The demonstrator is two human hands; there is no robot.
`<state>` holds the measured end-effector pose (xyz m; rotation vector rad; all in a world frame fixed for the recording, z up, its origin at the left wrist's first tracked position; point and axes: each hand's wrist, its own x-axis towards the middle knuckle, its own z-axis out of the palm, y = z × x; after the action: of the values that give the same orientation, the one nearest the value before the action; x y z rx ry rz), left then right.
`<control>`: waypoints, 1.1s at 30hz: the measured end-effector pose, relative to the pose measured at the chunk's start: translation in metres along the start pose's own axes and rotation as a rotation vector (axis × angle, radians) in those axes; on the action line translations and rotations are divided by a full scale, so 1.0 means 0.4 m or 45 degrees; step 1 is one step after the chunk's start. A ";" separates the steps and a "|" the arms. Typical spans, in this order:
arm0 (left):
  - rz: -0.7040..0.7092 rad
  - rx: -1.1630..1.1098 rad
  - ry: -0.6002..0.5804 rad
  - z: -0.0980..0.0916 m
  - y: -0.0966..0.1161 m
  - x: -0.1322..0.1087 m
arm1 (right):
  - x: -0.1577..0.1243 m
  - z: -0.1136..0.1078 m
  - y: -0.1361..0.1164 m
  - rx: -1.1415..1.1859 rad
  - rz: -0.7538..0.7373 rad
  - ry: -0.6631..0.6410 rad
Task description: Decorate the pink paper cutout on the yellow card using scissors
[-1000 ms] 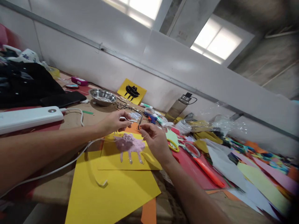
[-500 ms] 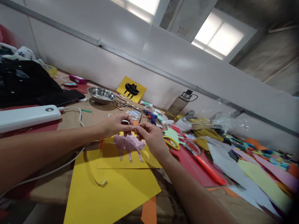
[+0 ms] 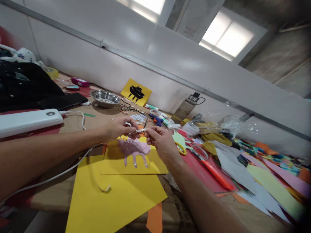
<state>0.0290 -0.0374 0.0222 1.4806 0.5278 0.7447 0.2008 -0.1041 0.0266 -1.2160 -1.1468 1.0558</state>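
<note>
Above the yellow card, my left hand (image 3: pixel 121 127) and my right hand (image 3: pixel 161 140) come close together, each in a pinch. A short piece of thin white strip (image 3: pixel 141 130) spans the small gap between the fingertips, and both hands grip it. More of the same strip loops at my left fingers, and a length hangs down to a curled end (image 3: pixel 107 189) over the yellow sheet (image 3: pixel 116 204). Beneath my hands lies a smaller yellow card (image 3: pixel 116 166) bearing a lilac textured shape (image 3: pixel 134 149) with several leg-like strips and small shiny dots.
A yellow card with a black cut-out (image 3: pixel 136 92) leans on the wall. Nearby are a metal bowl (image 3: pixel 105 98), a blue glue gun (image 3: pixel 157 120) and a bottle (image 3: pixel 186 108). Scissors (image 3: pixel 181 148), an orange cutter (image 3: pixel 218 176) and paper scraps lie right; a white power bank (image 3: pixel 29 123) lies left.
My fingertips have drawn slightly apart, the right hand shifting right. A bit of white strip now shows between them, where they were touching before.
</note>
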 end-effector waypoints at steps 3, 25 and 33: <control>-0.004 -0.039 -0.075 -0.008 0.010 -0.001 | -0.002 -0.001 -0.003 -0.011 -0.006 -0.005; -0.097 0.182 -0.309 -0.007 0.054 -0.004 | -0.031 0.024 -0.019 -0.537 -0.306 0.041; -0.191 0.360 -0.343 -0.019 0.061 0.000 | -0.025 0.008 -0.006 -0.122 -0.024 -0.206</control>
<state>0.0206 -0.0337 0.0461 1.7495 0.5458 0.3539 0.1962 -0.1138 0.0284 -1.2086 -1.3446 1.1117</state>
